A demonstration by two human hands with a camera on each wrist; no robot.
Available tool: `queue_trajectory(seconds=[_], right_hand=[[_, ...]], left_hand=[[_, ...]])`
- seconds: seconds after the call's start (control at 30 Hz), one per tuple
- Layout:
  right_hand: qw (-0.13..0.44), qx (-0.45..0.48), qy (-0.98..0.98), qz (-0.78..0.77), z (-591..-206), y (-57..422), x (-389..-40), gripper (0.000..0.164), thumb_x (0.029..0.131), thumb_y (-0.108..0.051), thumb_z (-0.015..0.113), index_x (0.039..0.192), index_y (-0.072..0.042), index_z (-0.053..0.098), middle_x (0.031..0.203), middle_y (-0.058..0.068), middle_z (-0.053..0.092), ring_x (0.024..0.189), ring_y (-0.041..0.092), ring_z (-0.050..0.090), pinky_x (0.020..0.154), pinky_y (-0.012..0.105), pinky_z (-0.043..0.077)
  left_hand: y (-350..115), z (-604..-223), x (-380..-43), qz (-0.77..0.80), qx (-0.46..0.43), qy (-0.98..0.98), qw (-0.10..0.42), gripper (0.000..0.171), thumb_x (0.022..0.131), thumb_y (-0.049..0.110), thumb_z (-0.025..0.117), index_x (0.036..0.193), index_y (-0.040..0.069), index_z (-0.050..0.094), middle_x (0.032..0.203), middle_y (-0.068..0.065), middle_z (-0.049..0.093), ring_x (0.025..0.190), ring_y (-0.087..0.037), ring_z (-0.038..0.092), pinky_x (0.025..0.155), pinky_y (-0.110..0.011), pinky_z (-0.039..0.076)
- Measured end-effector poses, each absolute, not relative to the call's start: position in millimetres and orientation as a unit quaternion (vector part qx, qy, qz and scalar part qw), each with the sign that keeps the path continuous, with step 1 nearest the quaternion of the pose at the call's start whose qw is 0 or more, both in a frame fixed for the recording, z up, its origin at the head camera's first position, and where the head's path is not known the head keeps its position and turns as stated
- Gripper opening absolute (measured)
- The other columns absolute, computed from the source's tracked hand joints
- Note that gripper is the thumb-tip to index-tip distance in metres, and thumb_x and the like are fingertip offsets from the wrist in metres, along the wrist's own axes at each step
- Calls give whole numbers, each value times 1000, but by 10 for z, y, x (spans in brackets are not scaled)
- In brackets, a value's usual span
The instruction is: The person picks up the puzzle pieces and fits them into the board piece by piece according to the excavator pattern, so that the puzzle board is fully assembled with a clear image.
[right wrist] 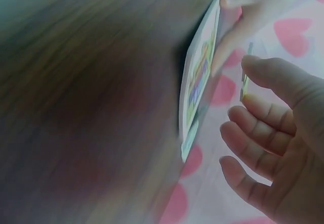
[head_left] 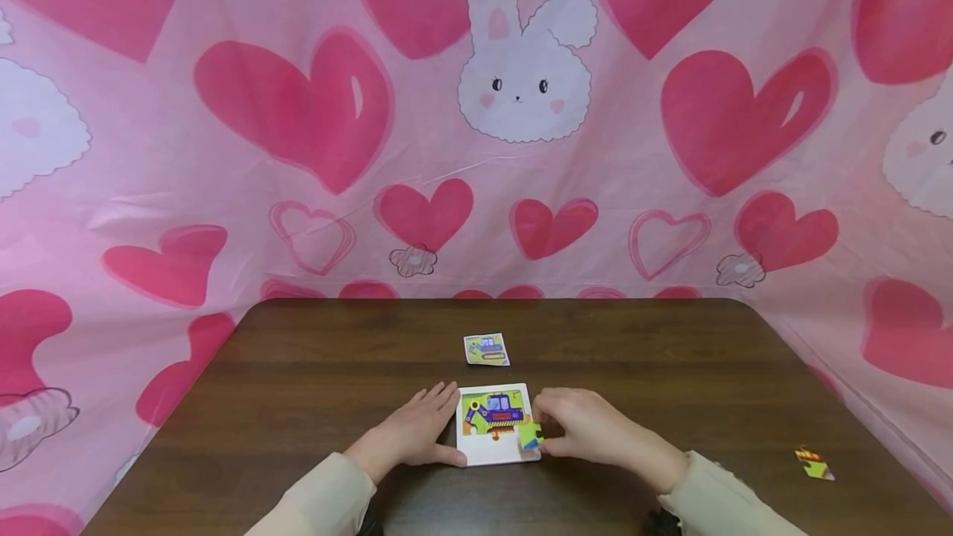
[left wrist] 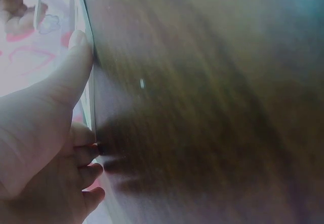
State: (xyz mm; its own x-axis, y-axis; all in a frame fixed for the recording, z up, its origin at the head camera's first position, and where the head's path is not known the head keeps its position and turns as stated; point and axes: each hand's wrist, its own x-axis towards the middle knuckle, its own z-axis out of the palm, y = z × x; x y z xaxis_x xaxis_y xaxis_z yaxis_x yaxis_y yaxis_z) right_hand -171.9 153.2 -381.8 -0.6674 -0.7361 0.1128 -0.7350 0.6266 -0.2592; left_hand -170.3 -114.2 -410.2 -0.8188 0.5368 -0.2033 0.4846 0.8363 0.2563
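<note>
Brown wooden worktop (head_left: 335, 379) carries an excavator jigsaw tray (head_left: 487, 453); the left hand (head_left: 413, 430), fingers nearly straight, touches its left edge. Over its lower right part, the right hand (head_left: 591, 427) pinches one green-and-blue jigsaw piece (head_left: 529, 435) in a narrow grip.

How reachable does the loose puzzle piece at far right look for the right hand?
Probably yes: I see nothing on the table between the right hand and the loose puzzle piece, though it pinches another piece, likely needing setting down first.
</note>
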Motion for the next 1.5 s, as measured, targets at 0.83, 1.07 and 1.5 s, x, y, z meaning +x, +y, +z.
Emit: queue_trajectory(seconds=[0.83,1.07,1.5], right_hand=[[-10,-452,889,-76,-4043,830,-1807,25,65,-27,77,67,-18,54,64,-14,39,58,2,40,48,20,31],[-9,-450,890,-72,-4054,798,-1821,26,66,-28,77,65,-19,53,62,-15,39,56,2,39,47,20,31],[-9,-459,884,-86,-4061,761,-1839,19,68,-23,75,72,-19,57,63,-14,41,58,2,40,47,19,29]], left_hand=[[-1161,-4130,-1705,91,283,947,121,94,75,60,62,139,-4,35,145,-17,30,133,-32,25,105,-45,23],[-1163,-4129,-1713,98,278,947,129,94,75,60,62,139,-3,34,146,-17,29,134,-32,24,106,-45,22],[-1164,-4115,-1698,93,285,947,119,93,76,58,63,139,-4,34,145,-18,30,133,-32,25,105,-46,23]])
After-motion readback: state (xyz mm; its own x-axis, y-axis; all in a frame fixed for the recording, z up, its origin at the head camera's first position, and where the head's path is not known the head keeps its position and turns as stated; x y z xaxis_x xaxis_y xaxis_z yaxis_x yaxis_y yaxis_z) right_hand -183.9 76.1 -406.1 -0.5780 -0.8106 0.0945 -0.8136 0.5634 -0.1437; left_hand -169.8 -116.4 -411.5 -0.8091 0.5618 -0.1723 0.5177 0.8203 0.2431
